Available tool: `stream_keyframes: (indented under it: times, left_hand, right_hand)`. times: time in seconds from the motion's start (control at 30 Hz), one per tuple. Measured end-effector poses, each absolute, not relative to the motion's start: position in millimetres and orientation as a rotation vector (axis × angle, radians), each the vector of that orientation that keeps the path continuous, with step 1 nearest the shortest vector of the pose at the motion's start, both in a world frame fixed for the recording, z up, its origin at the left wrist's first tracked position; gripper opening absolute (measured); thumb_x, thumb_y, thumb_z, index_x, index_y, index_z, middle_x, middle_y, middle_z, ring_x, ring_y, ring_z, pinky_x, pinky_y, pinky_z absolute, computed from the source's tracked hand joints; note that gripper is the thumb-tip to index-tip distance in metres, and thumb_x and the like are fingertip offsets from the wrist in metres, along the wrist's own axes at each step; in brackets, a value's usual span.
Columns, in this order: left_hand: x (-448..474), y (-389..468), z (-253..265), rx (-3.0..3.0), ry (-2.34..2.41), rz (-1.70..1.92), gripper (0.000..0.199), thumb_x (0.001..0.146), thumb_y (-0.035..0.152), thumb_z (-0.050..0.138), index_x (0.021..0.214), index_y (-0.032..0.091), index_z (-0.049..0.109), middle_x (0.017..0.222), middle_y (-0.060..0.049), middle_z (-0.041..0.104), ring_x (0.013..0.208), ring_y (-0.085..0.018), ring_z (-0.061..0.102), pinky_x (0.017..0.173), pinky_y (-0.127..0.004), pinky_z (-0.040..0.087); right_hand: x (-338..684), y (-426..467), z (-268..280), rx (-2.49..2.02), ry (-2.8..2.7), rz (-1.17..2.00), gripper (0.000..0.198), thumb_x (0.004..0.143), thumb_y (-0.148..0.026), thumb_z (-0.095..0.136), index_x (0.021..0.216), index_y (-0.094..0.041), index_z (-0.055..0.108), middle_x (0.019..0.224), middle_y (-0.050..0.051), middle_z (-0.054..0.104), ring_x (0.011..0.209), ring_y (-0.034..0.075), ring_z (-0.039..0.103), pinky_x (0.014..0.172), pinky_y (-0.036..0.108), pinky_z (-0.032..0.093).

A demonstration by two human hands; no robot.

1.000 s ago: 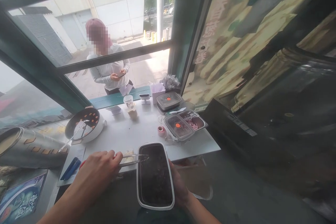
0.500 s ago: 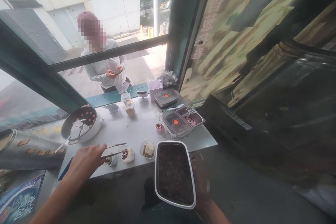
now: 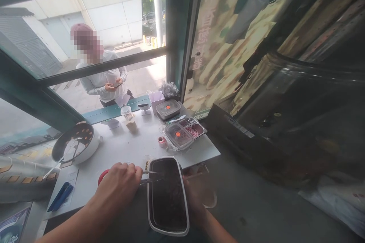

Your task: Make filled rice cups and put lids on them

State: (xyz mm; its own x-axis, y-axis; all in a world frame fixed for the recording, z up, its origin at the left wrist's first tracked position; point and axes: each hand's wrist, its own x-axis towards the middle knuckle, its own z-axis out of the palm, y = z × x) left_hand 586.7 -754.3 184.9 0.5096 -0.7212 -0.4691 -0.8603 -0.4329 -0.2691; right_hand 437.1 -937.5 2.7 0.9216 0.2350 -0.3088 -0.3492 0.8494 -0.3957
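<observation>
My left hand [image 3: 121, 182] is closed around metal tongs [image 3: 152, 176], whose tips reach over a deep rectangular tub [image 3: 185, 212] with a pale rim. Dark food [image 3: 168, 201] fills the tub; its kind is too dim to tell. A red rounded piece [image 3: 102, 176] shows behind my left hand. My right hand [image 3: 195, 195] grips the tub's right side, its fingers partly hidden by the wall. Part of a small clear cup [image 3: 147, 163] peeks out past the tub's upper left corner. Other cups are hidden behind my hand and the tub.
A round pot [image 3: 92, 150] with utensils stands at the table's left, a blue object [image 3: 61, 196] in front. Lidded containers [image 3: 168, 109], a pan of pinkish shreds [image 3: 196, 128] and a red-and-white roll [image 3: 162, 142] lie right. Outside the window, a person [image 3: 102, 79] holds a phone.
My left hand has carried the tongs right, from above the small rice cups to over the tub. The tub has shifted left and now covers a cup. The view has turned slightly right.
</observation>
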Motion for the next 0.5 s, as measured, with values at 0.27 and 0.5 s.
stream_keyframes:
  times: [0.27,0.5]
  left_hand:
    - [579.8,-759.3,200.5,-2.279,1.259,0.354,0.044,0.091,-0.003,0.037,0.116,0.018,0.067,0.099,-0.014,0.072,0.085,-0.030,0.073,0.076,-0.044,0.056]
    - [587.2,-765.7,211.5,-2.341,1.205,0.362,0.033,0.098,0.007,0.041,0.112,0.020,0.068,0.095,-0.012,0.071,0.086,-0.032,0.072,0.075,-0.044,0.054]
  right_hand:
    - [441.3,-944.2,14.1,-0.310,0.205,0.278,0.063,0.088,-0.075,0.071,0.111,-0.019,0.085,0.117,0.009,0.084,0.113,0.029,0.075,0.110,0.042,0.058]
    - [452.7,-956.3,5.2,-0.233,0.220,0.273,0.062,0.097,-0.066,0.066,0.128,-0.013,0.078,0.127,0.012,0.081,0.120,0.026,0.074,0.116,0.041,0.054]
